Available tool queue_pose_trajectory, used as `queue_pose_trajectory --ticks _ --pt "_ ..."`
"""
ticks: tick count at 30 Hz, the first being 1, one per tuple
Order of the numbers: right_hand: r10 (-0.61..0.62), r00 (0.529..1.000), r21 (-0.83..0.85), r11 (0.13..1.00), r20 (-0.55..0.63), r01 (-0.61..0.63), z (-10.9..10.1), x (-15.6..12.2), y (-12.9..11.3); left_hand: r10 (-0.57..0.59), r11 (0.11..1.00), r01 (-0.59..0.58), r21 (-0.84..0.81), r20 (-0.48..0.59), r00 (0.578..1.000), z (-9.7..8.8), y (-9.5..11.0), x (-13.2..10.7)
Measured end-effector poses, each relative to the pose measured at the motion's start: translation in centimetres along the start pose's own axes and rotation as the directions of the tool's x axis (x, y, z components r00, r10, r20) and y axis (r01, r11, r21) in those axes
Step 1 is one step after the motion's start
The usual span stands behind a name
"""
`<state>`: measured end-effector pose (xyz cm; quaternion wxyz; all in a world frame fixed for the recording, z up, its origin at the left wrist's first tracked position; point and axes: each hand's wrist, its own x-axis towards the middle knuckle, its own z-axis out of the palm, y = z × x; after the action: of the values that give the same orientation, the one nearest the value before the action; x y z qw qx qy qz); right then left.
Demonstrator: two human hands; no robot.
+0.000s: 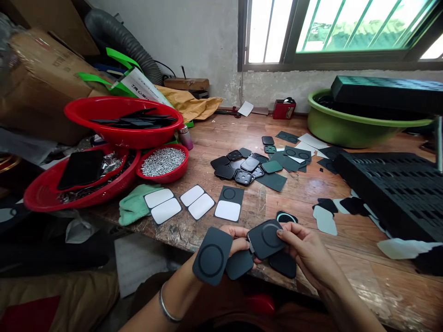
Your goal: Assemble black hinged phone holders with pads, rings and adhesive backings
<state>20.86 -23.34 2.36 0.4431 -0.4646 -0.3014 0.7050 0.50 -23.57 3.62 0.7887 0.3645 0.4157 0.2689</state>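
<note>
Above the table's front edge, my left hand is closed around a dark folding pad that looks like a foldable wireless charger. Its joined panels spread apart, with a metal hinge showing between two of them. The left panel bears a ring mark and lies over my left wrist. My right hand pinches the right edge of the upper right panel, which also has a ring mark. Below that panel a dark rounded piece lies at the table edge. Behind it, partly hidden, is a piece with a pale ring.
Backing sheets with white covers lie in a row to the left. Dark casings form a heap mid-table. Red basins, one with screws, stand left beside a green cloth. At right are a green basin and black foam trays.
</note>
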Motion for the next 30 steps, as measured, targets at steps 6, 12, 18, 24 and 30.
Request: queue_pose_trajectory --ticks 6,12,18,24,30 --pt "-0.006 1.0 -0.019 1.0 0.0 0.006 -0.1 -0.1 0.2 -0.018 1.0 0.018 0.016 0.014 1.0 -0.1 0.1 0.1" --pt "0.03 0.999 0.009 1.0 0.042 -0.03 -0.4 0.1 -0.4 0.013 1.0 -0.013 0.007 0.029 1.0 0.2 0.5 0.0" --pt "0.023 0.998 -0.031 0.999 0.066 -0.021 -1.0 0.5 0.1 0.012 0.999 -0.013 0.036 0.027 1.0 0.2 0.4 0.1" --pt "0.023 0.998 -0.076 0.997 0.059 -0.019 -1.4 0.7 0.5 0.014 0.999 -0.015 0.046 0.028 0.999 -0.1 0.0 0.3" --pt "0.026 0.998 -0.128 0.992 0.053 -0.019 -1.6 0.7 0.3 -0.02 0.999 0.017 0.042 0.066 0.998 -0.6 -0.3 0.7"
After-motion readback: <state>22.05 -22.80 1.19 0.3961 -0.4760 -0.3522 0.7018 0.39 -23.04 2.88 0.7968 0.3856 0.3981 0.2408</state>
